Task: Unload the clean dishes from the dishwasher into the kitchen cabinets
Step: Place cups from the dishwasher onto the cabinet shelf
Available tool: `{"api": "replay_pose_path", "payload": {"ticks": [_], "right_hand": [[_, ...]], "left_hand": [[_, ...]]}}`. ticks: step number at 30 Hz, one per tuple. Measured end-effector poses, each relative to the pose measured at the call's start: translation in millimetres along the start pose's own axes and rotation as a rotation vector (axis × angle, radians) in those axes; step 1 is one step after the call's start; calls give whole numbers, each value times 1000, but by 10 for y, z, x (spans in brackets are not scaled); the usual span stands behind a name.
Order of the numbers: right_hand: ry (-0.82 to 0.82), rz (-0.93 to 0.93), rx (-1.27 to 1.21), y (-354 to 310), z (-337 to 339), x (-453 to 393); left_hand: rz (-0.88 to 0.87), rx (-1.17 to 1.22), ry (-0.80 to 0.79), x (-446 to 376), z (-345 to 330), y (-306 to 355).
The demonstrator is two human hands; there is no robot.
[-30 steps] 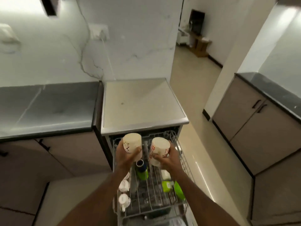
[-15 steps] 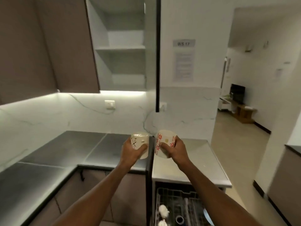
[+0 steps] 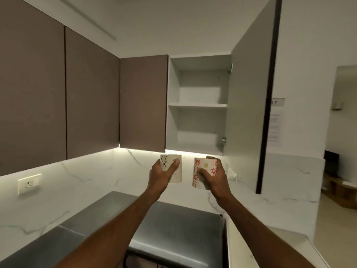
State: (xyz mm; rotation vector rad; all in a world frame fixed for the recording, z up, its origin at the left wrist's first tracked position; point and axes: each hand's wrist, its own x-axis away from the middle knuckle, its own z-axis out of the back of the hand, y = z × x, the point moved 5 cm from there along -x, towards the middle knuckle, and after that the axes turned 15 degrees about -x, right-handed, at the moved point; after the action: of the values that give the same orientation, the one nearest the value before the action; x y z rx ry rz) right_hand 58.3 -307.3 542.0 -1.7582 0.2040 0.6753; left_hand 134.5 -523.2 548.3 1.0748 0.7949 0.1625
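My left hand (image 3: pixel 162 176) grips a cream mug with dark flower marks (image 3: pixel 176 174), held up in front of me. My right hand (image 3: pixel 214 177) grips a white mug with red flowers (image 3: pixel 204 167) beside it, a small gap between the two mugs. Both mugs hang just below the open wall cabinet (image 3: pixel 197 105), whose two white shelves hold nothing. The dishwasher is out of view.
The cabinet's door (image 3: pixel 251 113) stands swung open to the right, its lower corner close to my right hand. Closed brown cabinet doors (image 3: pixel 92 97) run to the left. A dark steel counter (image 3: pixel 173 225) lies below, with a wall socket (image 3: pixel 29 183) at left.
I lifted both mugs out of the dishwasher rack and raised them toward the open cabinet. My view tilted up, so the dishwasher dropped out of sight.
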Motion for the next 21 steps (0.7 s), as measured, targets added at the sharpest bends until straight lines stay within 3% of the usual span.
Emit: {"api": "replay_pose_path", "payload": {"ticks": [7,12,21], "right_hand": [[136,93,17,-269,-421,-1096],[188,121,45,-419,-426,-2084],[193,263,85,-376,-534,-4357]], "left_hand": [[32,93,17,-1316,206,-54],[84,269,-21,-2409,-24,41],[-50,274,-76,-4463,-650,439]]}}
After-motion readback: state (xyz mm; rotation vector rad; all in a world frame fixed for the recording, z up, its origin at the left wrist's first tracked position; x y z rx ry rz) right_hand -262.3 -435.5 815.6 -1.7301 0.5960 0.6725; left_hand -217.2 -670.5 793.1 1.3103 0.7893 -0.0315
